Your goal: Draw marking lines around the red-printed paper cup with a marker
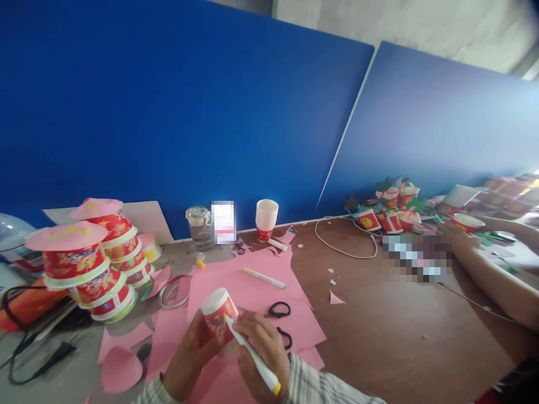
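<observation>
Left grip (pixel 189 354) tight around cup (pixel 219 315), right grip (pixel 261 345) around pen (pixel 268 377), over pink paper (pixel 252 294), brown table (pixel 400 328), blue partitions (pixel 168 112).

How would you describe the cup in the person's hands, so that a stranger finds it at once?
Start at the pink paper spread before the blue wall. At its near edge the left hand holds a red cup. It alone has a white pen with a yellow end pressed against it.
</observation>
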